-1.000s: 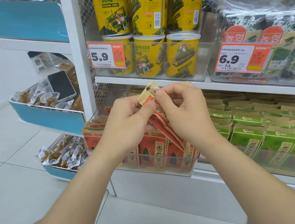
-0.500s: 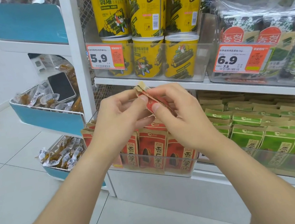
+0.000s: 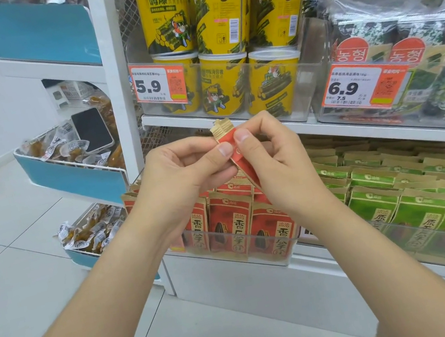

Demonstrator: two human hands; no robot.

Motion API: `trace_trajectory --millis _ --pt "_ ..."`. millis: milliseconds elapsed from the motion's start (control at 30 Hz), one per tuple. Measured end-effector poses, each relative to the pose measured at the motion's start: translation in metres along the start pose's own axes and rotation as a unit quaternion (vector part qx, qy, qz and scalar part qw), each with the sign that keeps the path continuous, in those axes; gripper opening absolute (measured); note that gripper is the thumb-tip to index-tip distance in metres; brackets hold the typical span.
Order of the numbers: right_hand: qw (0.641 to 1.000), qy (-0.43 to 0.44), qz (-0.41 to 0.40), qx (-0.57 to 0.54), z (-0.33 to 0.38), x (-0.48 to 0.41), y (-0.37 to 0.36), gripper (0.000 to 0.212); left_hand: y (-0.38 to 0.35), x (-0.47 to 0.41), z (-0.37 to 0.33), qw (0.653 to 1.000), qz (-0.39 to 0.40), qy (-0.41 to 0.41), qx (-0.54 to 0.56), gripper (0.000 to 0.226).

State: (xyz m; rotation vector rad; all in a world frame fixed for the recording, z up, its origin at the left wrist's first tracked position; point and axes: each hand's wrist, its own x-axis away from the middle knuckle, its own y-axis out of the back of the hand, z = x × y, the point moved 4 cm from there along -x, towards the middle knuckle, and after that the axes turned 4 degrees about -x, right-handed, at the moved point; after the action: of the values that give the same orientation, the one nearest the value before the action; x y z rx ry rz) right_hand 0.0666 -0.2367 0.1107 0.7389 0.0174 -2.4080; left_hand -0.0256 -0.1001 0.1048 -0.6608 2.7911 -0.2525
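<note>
Far left: blue bin of glossy, crinkly wrapped snacks, smooth black phone lying flat on top. Left hand pinching red packet near its top, thumb pressed on the face, other fingers curled behind. Packet in mid-air, tilted, just above the clear tray of matching shelf packets, below the shelf of yellow tubs. Thin flat sachet, matte paper look, gold crimped zigzag top edge, red printed body. Right hand gripping the same packet just beside the left thumb, thumb and forefinger clamped on it, lower end hidden behind the palm. Progress, judged: pick-up done, packet out of the tray and in both hands; looks mid-check or mid-straighten; likely left: slotting it back upright into the row. Tray rigid see-through plastic, contents standing in files. Further right: green packets, same flat shape; above them, shiny film seaweed packs.
</note>
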Motion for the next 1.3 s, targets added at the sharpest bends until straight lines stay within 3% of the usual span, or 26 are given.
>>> trace_trajectory --millis 233,433,600,700,833,1100,1300 --pt "0.999 -0.024 -0.002 -0.022 0.002 0.0 0.002 0.013 0.002 0.0 -0.002 1.0 -0.028 0.007 0.01 0.006" --pt "0.994 0.01 0.021 0.11 -0.004 0.006 -0.009 0.022 0.006 -0.002 -0.003 0.994 -0.106 -0.027 0.012 0.008" --pt "0.996 0.009 -0.011 0.093 -0.004 0.007 -0.012 0.009 0.003 0.0 -0.001 0.996 -0.058 -0.021 -0.06 0.019" --pt "0.997 -0.005 0.011 0.073 -0.003 0.006 -0.01 0.007 0.007 0.001 -0.002 0.993 -0.071 -0.031 -0.087 0.018" --pt "0.996 0.009 0.045 0.079 -0.001 0.009 -0.012 0.015 0.013 -0.001 -0.005 0.988 -0.109 -0.056 -0.089 0.011" --pt "0.995 -0.037 -0.012 0.087 0.001 0.009 -0.006 0.022 0.013 0.002 -0.01 0.979 -0.172 -0.083 -0.077 0.012" --pt "0.999 -0.044 -0.013 -0.007 -0.001 0.007 -0.005 0.024 0.013 -0.002 -0.005 0.989 -0.096 -0.03 -0.112 0.022"
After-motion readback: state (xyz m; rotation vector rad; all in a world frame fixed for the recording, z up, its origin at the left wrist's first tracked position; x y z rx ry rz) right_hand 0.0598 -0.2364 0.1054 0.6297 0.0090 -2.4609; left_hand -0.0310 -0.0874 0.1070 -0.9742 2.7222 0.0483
